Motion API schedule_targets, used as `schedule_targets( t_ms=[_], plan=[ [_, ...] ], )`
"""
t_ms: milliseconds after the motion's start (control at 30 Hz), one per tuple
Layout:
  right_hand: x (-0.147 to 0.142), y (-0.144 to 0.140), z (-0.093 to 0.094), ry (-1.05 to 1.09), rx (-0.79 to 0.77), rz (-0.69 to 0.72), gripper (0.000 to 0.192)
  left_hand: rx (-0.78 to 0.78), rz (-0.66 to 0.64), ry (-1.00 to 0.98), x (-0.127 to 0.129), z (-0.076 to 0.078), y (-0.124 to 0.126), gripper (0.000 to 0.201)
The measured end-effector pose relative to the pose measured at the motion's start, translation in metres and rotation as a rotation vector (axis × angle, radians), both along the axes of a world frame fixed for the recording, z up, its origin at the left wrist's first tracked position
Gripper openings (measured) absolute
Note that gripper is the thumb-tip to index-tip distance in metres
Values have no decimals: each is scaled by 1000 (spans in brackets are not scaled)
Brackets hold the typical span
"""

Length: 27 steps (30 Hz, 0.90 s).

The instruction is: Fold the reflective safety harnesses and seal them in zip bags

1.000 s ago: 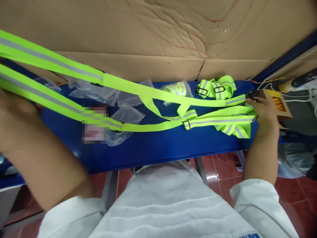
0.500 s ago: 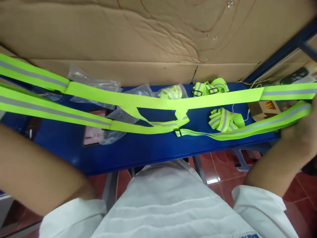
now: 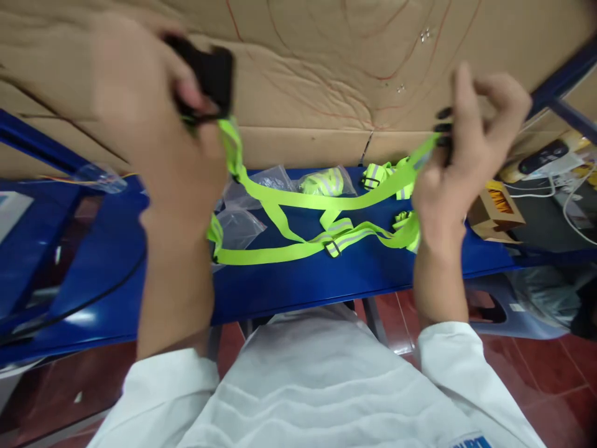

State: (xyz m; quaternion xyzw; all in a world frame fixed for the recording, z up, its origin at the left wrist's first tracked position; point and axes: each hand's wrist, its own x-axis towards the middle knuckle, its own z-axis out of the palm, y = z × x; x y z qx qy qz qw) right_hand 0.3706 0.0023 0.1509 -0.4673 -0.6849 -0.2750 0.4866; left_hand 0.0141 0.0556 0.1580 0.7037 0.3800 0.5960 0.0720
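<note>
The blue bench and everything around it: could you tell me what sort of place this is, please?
Probably a small packing workstation: a blue bench backed by cardboard, with clear plastic bags and folded reflective straps beside the strap harness in the hands.

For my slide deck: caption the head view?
Both hands, left hand and right hand, lift a neon reflective strap above a blue table.

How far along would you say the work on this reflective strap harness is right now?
Done: folded harnesses lie at the table's far edge. In hand: left hand pinches a black buckle, right hand the strap's other end. Left: the neon strap sags unfolded; empty bags wait.
</note>
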Motion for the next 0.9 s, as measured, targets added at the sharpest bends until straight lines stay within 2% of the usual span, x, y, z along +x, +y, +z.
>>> schedule_targets(
  t_ms=[33,67,100,167,267,400,533,733,900],
  plan=[
    [-22,3,3,21,-45,9,74,7,1,196,15,3,2,40],
    [-41,6,7,24,-104,29,74,40,-8,299,30,5,2,46],
    [-57,8,9,38,-159,48,74,93,-11,311,46,6,0,46],
    [-80,13,14,65,-220,50,75,142,64,261,73,7,-8,42],
    [-99,20,14,61,-253,0,82,241,90,194,93,0,-16,41],
    [-112,24,10,17,-334,4,86,260,109,99,91,-12,-13,42],
    [-121,25,8,53,-382,46,82,161,146,44,84,-14,-13,43],
    [-132,32,0,20,-400,8,73,29,71,-5,86,-17,-10,27],
    [-132,35,-2,-2,-362,-40,63,101,83,70,85,-21,-5,29]
  ],
)
